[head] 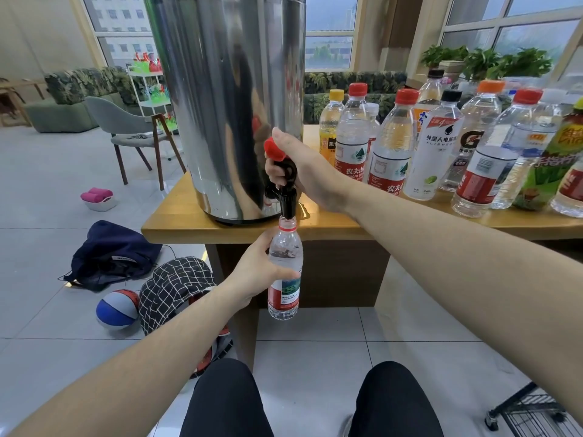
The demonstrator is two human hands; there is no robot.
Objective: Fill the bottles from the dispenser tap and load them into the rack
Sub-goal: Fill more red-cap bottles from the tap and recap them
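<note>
The bottle (285, 269), clear plastic with a red-and-white label and no cap, hangs upright below the table edge, its open mouth right under the black spout of the tap (284, 187). The left hand (255, 275) holds it round the middle, fingers and thumb curled about the body. Just above that grip, the right hand (299, 165) wraps the tap, thumb lying over the red lever (273, 149) and fingers curled round the black neck below it. The tap juts from the steel dispenser (227, 105), which stands at the corner of the wooden table (315, 230). To the right of the right hand's wrist, a crowd of capped bottles (441, 146) stands on the tabletop, most with red lids. Far below and right of both grips, a black wire rack (536, 414) on castors shows at the frame's corner. On the floor left of the held bottle lie a checked bag (173, 291), a dark bag (110, 253) and a small ball (116, 310).
</note>
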